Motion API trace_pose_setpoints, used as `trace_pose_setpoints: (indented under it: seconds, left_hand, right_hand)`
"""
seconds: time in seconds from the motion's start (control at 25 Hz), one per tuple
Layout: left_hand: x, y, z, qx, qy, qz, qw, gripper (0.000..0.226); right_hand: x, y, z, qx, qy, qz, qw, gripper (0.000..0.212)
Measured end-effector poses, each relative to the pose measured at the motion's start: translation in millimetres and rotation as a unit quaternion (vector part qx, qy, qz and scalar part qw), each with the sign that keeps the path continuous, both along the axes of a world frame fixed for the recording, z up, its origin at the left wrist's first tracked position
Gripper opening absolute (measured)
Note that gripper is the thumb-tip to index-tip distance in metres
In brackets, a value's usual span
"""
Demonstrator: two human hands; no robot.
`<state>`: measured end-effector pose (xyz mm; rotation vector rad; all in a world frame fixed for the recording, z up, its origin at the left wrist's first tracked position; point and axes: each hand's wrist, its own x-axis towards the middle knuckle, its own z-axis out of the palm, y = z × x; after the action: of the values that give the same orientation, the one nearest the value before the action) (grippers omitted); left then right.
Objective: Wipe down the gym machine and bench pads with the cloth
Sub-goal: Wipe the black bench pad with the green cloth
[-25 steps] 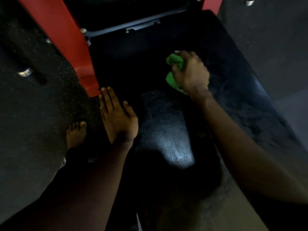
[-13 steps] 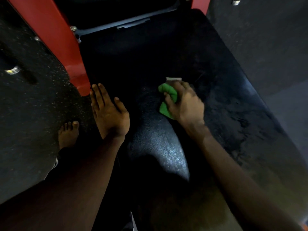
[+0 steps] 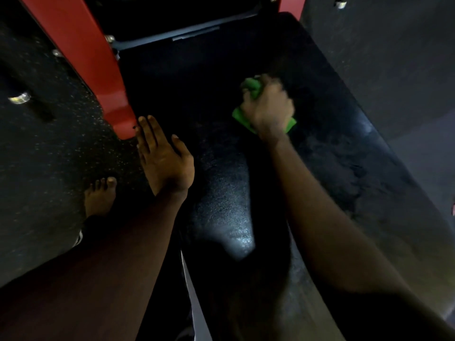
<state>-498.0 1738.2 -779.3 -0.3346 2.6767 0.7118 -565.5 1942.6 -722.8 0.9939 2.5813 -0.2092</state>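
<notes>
Green wadded cloth (image 3: 240, 117) sits on the far middle of the black padded vinyl bench (image 3: 332, 156), pressed under the right hand (image 3: 268, 107). The right fingers are curled tight round the wad, with one lump of green sticking out on the far side by the thumb and a flatter flap spread under the heel of the hand. The hand is motion-blurred. Judgement: it is mid wiping stroke, and the fist grip lets the arm bear down on the pad.

The left hand (image 3: 165, 163) lies flat on the bench's left edge, fingers straight and close together and holding nothing. Its fingertips are just beside the foot of the red painted metal frame post (image 3: 98, 70); contact cannot be told. Judgement: this hand props the body while the other one scrubs.

Orientation: the bunched cloth has no clear point. Its visible flap runs roughly left to right, across the bench, whose own long axis runs far to near, slanting right.

A bare foot (image 3: 99, 195) stands on the speckled dark rubber floor (image 3: 49, 143), left of the bench.
</notes>
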Motion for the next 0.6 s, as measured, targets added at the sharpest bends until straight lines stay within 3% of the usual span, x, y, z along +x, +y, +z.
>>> trace_pose_setpoints:
  seconds: [0.12,0.2,0.36,0.48,0.6]
  left_hand:
    - [0.3,-0.8,-1.0,0.004,-0.005,-0.002,1.000,0.065]
    - [-0.1,-1.5,-1.2,0.004,-0.019,-0.004,1.000,0.066]
    - [-1.9,-4.0,0.2,0.015,-0.035,-0.005,0.999,0.066]
    - [0.3,-7.1,8.1,0.042,-0.045,-0.003,0.998,0.064]
    - [31.0,-11.5,25.5,0.061,-0.046,-0.011,0.997,0.063]
  right_hand:
    - [15.4,-57.9,1.0,-0.086,-0.008,0.126,0.988,0.041]
    - [24.3,-40.3,9.7,-0.118,-0.005,0.132,0.984,0.044]
    - [62.8,66.7,44.1,-0.005,-0.003,-0.013,1.000,0.048]
    - [99.2,123.8,77.6,0.087,0.015,-0.167,0.982,0.045]
    - [100.4,113.0,71.8,0.122,0.011,-0.191,0.974,0.045]
